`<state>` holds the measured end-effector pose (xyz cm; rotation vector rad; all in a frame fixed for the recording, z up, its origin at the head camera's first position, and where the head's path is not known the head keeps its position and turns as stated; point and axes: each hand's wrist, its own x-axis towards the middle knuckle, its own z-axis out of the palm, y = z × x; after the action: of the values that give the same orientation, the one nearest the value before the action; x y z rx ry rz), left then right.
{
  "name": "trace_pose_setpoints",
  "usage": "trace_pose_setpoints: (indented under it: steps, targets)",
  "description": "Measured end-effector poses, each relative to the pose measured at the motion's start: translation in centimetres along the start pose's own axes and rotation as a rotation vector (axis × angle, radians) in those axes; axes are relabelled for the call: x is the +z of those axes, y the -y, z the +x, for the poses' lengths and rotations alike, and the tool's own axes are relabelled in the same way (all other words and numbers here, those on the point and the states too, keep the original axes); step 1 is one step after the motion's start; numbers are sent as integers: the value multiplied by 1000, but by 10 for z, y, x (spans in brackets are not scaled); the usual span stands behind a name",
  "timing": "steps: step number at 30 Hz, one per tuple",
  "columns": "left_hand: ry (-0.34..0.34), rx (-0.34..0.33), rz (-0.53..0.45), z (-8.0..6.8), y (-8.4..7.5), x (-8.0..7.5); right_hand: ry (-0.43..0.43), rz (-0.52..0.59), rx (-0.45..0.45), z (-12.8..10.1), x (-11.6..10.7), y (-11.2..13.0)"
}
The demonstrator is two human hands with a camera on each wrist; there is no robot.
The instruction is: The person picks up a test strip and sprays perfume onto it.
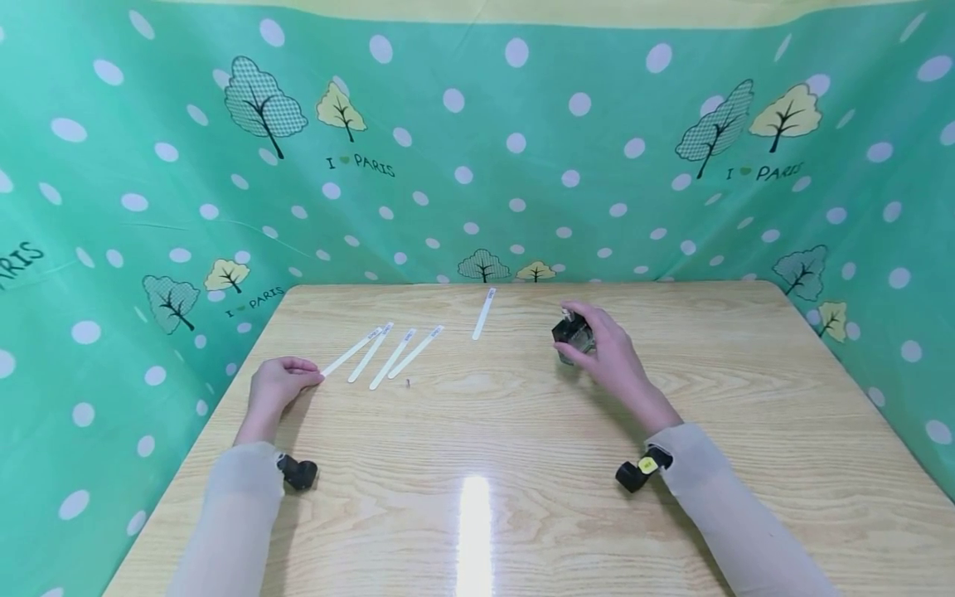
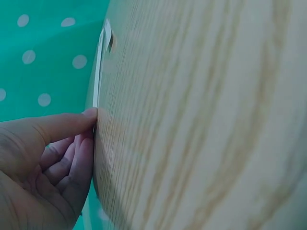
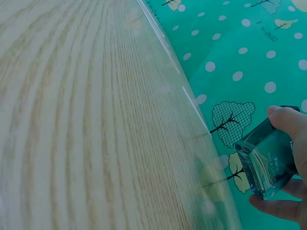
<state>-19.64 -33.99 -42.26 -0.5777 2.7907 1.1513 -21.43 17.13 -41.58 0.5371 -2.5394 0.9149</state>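
Head view: a person sits at a wooden table (image 1: 522,464) with green dotted cloth (image 1: 477,149) hung behind and at both sides.
Right hand: the right hand (image 1: 608,352) holds a small glass bottle (image 1: 573,333) on the table, right of the middle and towards the far edge.
Right fingers: curled round the bottle, thumb on one side and fingers on the other; in the right wrist view the bottle (image 3: 268,165) is clear, square-sided and has a dark top.
Left hand: the left hand (image 1: 278,383) rests on the table near its left edge.
Left fingers: loosely curled, with the tip of one finger touching the near end of a white paper strip (image 1: 352,350); the left wrist view shows the finger (image 2: 67,124) at the strip (image 2: 98,72).
Other strips: three more white strips (image 1: 403,355) lie side by side just right of it, slanting away.
Lone strip: a fifth strip (image 1: 483,313) lies apart, near the far edge, between the group and the bottle.
Wrists: a small black camera (image 1: 298,473) sits at each sleeve.
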Motion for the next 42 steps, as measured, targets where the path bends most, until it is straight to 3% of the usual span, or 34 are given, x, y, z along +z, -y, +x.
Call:
trace_pose_setpoints:
  steps: [19,28,42]
  targets:
    - [24,-16,-20,0,0,1,3,-8,15,-3,-1,-5]
    - [49,19,3,5,4,-1,1,-6,-15,-4,0,-5]
    - [71,24,-70,3,10,-7,-2,-7,11,-6,-3,-4]
